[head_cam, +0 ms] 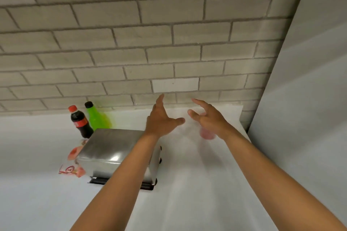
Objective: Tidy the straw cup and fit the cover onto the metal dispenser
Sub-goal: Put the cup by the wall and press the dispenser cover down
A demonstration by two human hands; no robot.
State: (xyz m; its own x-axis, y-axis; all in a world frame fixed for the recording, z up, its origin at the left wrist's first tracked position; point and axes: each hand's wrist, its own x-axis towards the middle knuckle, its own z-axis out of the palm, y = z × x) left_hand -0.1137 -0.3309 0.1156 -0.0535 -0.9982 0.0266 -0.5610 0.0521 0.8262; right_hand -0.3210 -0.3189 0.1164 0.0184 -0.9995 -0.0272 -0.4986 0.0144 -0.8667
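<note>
Hands, left [161,120] and right [210,118], hover spread and empty over the white counter [197,184], blurry pink cup [207,134] just under the right, metal dispenser [114,154] beneath the left forearm.

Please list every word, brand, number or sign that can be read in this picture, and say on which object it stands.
No text can be read here.
Dark cola bottle: red label, its print too blurred to read.
Green bottle: motion-blurred, no label legible.
Red-and-white packets beside the metal dispenser: printed shapes, no word legible.
Metal dispenser: no marking visible.
</note>
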